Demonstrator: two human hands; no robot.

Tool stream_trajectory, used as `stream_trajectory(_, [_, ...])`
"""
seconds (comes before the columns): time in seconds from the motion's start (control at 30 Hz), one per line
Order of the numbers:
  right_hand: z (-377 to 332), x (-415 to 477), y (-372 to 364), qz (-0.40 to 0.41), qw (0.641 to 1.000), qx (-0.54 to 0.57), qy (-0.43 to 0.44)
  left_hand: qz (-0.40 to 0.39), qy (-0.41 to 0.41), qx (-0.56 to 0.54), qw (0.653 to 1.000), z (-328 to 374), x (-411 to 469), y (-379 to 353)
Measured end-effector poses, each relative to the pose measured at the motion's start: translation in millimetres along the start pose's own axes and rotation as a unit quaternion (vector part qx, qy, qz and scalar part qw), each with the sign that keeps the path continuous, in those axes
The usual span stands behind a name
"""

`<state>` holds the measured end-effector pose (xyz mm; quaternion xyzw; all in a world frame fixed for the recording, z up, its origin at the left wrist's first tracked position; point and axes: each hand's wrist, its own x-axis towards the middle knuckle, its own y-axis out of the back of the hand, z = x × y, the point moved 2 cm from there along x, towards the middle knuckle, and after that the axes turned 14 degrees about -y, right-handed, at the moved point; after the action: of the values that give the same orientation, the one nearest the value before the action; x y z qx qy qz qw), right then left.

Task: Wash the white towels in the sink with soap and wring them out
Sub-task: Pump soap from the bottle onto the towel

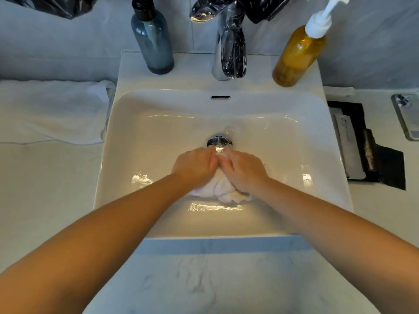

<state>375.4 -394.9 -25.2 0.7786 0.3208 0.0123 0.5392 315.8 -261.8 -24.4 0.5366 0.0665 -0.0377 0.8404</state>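
White towel (217,189) lies bunched into a wet wad on the floor of the sink (158,105), between the drain (219,141) and the front wall of the basin. The left hand (193,165) and right hand (244,168) sit on top of it, knuckles touching, with fingers curled down into the cloth. Both appear to be gripping it, though the fingertips are hidden.

A second towel (52,109) lies flat on the counter (45,189) against the sink's left edge. The amber soap bottle (297,57) stands at the basin's back right corner, beside the tap (229,53).

Soaked cloth like this is likely limp and heavier than it looks, with no stiffness to hold a shape. If soapy, it may also slide in the palms. For wringing, the better hold is probably one fist at each end of the wad, drawn out into a rope. Loose folds trail toward the front wall and could slip free of the grip.
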Motion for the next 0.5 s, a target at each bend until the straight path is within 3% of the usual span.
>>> stream_trajectory(0.07, [0.2, -1.4, 12.2, -0.052, 0.998, 0.031, -0.008, 0.014, -0.040, 0.007, 0.999, -3.6, -1.2, 14.4])
stream_trajectory(0.13, [3.2, -9.8, 31.2, -0.087, 0.993, 0.076, 0.023, 0.072, -0.139, 0.057, 0.986, -5.5, -12.2, 35.3])
stream_trajectory(0.23, [13.8, -25.8, 55.2, -0.097, 0.987, 0.125, 0.029, 0.102, -0.244, 0.107, 0.958, -17.5, -35.0, 54.3])
stream_trajectory(0.4, [10.0, -39.0, 67.1, -0.072, 0.977, 0.199, -0.029, -0.001, -0.169, 0.046, 0.984, -21.0, -46.0, 53.0])
stream_trajectory(0.5, [1.5, -45.8, 84.2, -0.064, 0.966, 0.247, -0.039, 0.007, -0.146, -0.007, 0.989, -8.0, -50.7, 63.6])
